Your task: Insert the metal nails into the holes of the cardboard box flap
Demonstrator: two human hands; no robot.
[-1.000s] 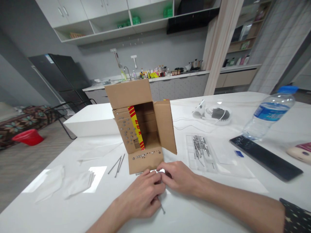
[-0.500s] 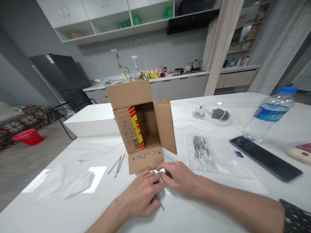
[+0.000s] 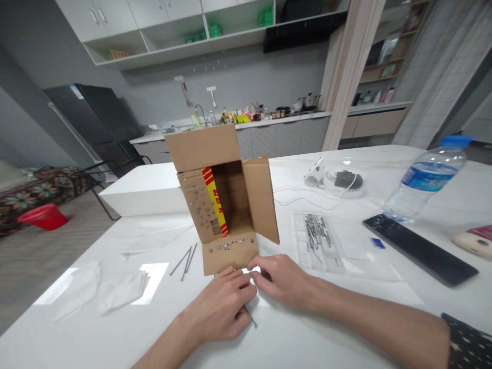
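A cardboard box (image 3: 234, 205) stands open toward me, with several nail heads on its left flap and its bottom flap (image 3: 230, 260). My left hand (image 3: 223, 302) is closed, and a long nail (image 3: 251, 316) sticks out between its fingers toward me. Its fingertips are at the front edge of the bottom flap. My right hand (image 3: 279, 279) has thumb and index finger bent together by the flap's right corner, close to my left fingers. Whatever lies between those two fingertips is hidden.
Loose nails (image 3: 187, 262) lie left of the box. A clear plastic case (image 3: 300, 246) with several nails is on the right, near a black phone-like slab (image 3: 418, 248), a water bottle (image 3: 426, 179) and a white cabled device (image 3: 342, 180). White tissues (image 3: 123, 292) lie at left.
My left hand and the nail it holds have shifted very slightly left and up. My right hand stays almost in place at the flap's edge.
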